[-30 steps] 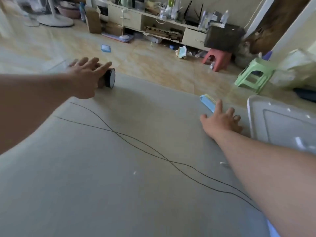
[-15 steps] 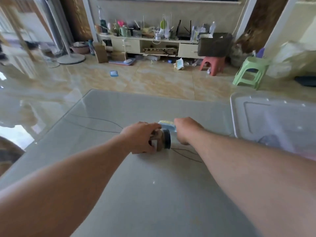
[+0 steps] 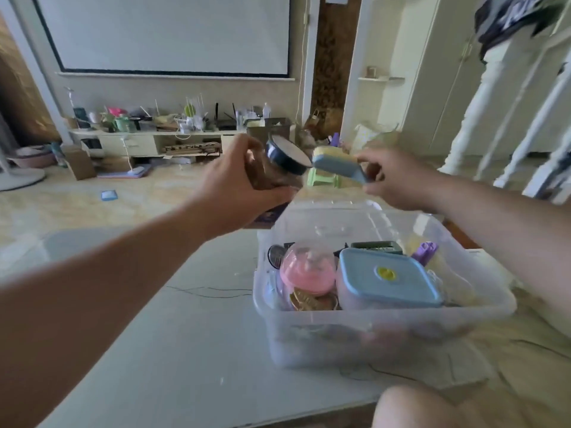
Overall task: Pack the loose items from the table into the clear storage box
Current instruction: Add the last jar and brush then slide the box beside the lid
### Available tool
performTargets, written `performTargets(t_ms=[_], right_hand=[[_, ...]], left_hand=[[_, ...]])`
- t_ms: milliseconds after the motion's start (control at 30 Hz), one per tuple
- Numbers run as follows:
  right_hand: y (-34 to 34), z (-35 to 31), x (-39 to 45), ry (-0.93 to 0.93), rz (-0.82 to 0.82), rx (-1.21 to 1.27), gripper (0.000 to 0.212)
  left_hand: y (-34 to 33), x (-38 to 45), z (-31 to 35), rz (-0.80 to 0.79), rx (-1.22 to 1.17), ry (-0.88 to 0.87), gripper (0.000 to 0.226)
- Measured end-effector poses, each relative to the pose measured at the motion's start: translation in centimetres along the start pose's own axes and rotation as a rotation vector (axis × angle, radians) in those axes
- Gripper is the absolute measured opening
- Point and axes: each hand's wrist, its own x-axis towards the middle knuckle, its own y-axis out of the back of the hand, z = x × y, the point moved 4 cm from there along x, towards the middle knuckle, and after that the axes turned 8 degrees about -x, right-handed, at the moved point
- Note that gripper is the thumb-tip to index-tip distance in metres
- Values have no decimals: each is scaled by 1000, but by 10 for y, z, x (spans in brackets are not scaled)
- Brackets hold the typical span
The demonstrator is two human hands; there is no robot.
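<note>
you are in a bright room with a big white screen point(image 3: 173, 32) on the far wall and a low shelf point(image 3: 148, 140) full of small things under it. in front of you is a pale grey desk point(image 3: 173, 335), and the clear storage box point(image 3: 386, 316) sits at its right edge, open on top.

a moment ago both of your hands were down on the desk, closing on two loose things. now both things are up in the air, so the desk in view looks bare apart from a thin dark wire point(image 3: 210, 291) near its middle. that means these may be the last two things to pack.

your left hand point(image 3: 241, 186) is wrapped tight around a brown jar point(image 3: 272, 171) with a dark blue lid, tipped to the right. it is above the far left corner of the box. your right hand point(image 3: 398, 180) pinches the end of a small blue brush point(image 3: 336, 165) with pale bristles on top. it is above the far side of the box. the brush tip is just beside the jar lid; you cannot tell if they touch.

the box already holds a blue lidded tub point(image 3: 386, 279), a pink round thing point(image 3: 309, 270) and more. next, both things likely go down into it.
</note>
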Motion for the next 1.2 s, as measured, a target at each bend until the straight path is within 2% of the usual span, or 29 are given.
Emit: performTargets(t_ms=[67,200,300,400,533,600,667,733,800,867,933,1000,1067,1133,1200], right_hand=[[-5,48,-19,-99,31,23,43],[-36,98,-25,-151,21,-84,17],[-62,104,-9,-123,-12,-170,14],[-87,102,9,-101,-54,-244,14],[-116,108,28,-103,-129,-305,21],[-127,114,34,-113,-168,-314,22],[-137,118,37,-105,-209,-317,19],[-144,120,37,-107,-253,-277,17],[-148,119,34,-105,-259,-228,23],[-146,115,29,-87,-230,-184,25],[-136,110,20,-85,-178,-123,21],[-117,113,7,-118,-91,-43,16],[-96,131,-14,-161,20,9,16],[-74,155,-44,-186,97,-66,19],[-59,187,-76,-275,83,-158,32]], left_hand=[[-31,-4,14,-33,-84,-31,74],[-84,3,2,-71,-61,-68,83],[-110,22,-18,-103,144,-168,84],[-131,42,-39,-192,494,-245,82],[-168,59,-58,-489,727,-161,81],[-187,60,-67,-625,747,-123,73],[-195,58,-71,-696,738,-97,65],[-200,50,-70,-788,775,-140,55],[-201,36,-63,-861,788,-195,46],[-194,26,-55,-787,647,-124,45],[-179,18,-55,-612,441,-83,41],[-157,3,-57,-394,280,-141,33],[-132,-18,-66,-211,312,-166,32],[-108,-41,-77,-110,372,30,49],[-97,-62,-96,-113,228,422,66]])
